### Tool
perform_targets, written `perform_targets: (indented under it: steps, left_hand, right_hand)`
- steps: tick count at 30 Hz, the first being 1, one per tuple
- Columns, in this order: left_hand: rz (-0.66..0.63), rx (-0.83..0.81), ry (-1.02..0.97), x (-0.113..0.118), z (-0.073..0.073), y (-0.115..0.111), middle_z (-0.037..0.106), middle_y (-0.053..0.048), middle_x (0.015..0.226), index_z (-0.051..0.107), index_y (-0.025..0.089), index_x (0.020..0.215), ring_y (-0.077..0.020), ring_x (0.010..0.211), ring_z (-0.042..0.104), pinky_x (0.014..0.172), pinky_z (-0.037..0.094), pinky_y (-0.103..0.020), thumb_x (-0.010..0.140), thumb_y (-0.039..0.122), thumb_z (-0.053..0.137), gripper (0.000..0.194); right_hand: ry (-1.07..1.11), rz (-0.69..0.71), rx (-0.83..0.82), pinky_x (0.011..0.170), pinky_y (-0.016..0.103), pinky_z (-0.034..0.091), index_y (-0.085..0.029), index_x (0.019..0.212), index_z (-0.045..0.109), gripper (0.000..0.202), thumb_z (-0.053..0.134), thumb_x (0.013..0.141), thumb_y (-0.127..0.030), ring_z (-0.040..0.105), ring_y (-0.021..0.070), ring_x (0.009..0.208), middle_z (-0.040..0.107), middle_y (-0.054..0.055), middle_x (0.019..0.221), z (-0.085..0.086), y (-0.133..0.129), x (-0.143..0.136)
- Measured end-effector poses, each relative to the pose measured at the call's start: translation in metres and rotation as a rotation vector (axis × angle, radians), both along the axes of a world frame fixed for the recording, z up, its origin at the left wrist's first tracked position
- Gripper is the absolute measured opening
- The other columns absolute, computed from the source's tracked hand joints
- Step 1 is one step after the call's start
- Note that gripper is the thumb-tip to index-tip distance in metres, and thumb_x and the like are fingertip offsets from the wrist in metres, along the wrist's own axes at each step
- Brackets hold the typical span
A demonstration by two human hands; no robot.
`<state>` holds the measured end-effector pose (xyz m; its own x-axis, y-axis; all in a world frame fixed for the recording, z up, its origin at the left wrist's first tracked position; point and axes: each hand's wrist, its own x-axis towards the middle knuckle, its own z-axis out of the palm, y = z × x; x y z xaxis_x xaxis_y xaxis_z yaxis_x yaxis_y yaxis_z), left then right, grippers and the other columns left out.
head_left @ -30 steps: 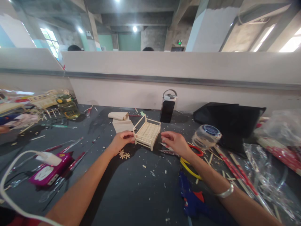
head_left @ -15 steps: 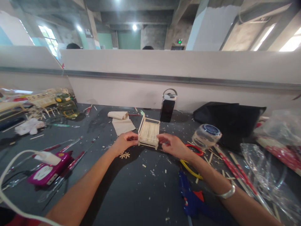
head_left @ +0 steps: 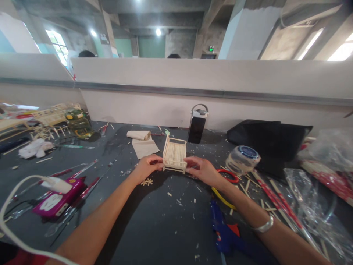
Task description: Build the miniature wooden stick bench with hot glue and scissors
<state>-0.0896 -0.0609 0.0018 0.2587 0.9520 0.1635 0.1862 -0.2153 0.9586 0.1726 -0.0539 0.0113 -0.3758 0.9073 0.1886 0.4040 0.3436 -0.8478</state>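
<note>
A miniature bed point(head_left: 175, 155) built of thin pale wooden sticks stands on the dark table point(head_left: 154, 221), its slatted base facing up and its raised end to the left. My left hand point(head_left: 148, 167) pinches its left front corner between thumb and fingers. On the opposite side, my right hand point(head_left: 202, 169) grips the right front corner, thumb low and index finger along the rail. Small star-shaped stick pieces point(head_left: 147, 182) lie just below my left hand. Behind the bed is a partly rolled beige paper point(head_left: 145, 145).
A blue glue gun point(head_left: 220, 228) and yellow-and-red-handled tool point(head_left: 224, 197) lie near my right forearm. A clear jar point(head_left: 242, 159), plastic wrap and sticks crowd the right. At left sits a purple power strip point(head_left: 59, 198). A phone point(head_left: 196, 129) leans upright at the back.
The bed has turned slightly between my hands. My right fingers have closed in on its right front corner, while my left hand stays at the left corner.
</note>
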Motion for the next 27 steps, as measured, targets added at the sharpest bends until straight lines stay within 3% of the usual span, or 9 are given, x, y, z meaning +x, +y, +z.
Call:
perform_targets:
  steps: [3,10,19,27]
  left_hand:
    - [-0.008,-0.020,0.005,0.003,0.002,-0.002,0.065,-0.003,0.083,0.071,0.017,0.088,-0.0148,0.071,0.062,0.073,0.051,-0.031,0.075,0.032,0.070,0.020]
    - [0.037,-0.015,-0.005,0.014,0.008,-0.008,0.065,-0.002,0.079,0.071,0.016,0.083,-0.0138,0.067,0.060,0.069,0.049,-0.029,0.073,0.030,0.069,0.017]
    - [0.103,-0.197,-0.176,0.025,0.016,-0.016,0.066,0.000,0.069,0.069,0.015,0.076,-0.0115,0.060,0.057,0.064,0.045,-0.027,0.067,0.020,0.068,0.010]
    - [0.114,-0.189,-0.178,0.026,0.011,-0.015,0.065,0.002,0.069,0.066,0.015,0.078,-0.0118,0.063,0.059,0.068,0.046,-0.027,0.065,0.018,0.068,0.013]
  right_hand:
    - [0.029,-0.018,-0.015,0.077,0.031,0.057,-0.020,0.104,0.069,0.031,0.060,0.074,-0.017,0.070,0.0183,0.085,0.074,0.004,0.095,-0.003,0.002,0.000]
    - [0.079,-0.051,-0.052,0.063,0.026,0.057,-0.022,0.102,0.068,0.029,0.060,0.074,-0.021,0.069,0.0172,0.080,0.074,0.002,0.090,-0.007,0.004,0.000]
    - [0.117,-0.054,-0.084,0.058,0.025,0.057,-0.021,0.101,0.068,0.029,0.060,0.073,-0.022,0.068,0.0174,0.077,0.074,0.002,0.089,-0.007,0.004,-0.001]
    - [0.122,-0.058,-0.099,0.058,0.025,0.057,-0.021,0.100,0.069,0.029,0.060,0.072,-0.020,0.069,0.0177,0.078,0.074,0.002,0.088,-0.004,0.002,-0.002]
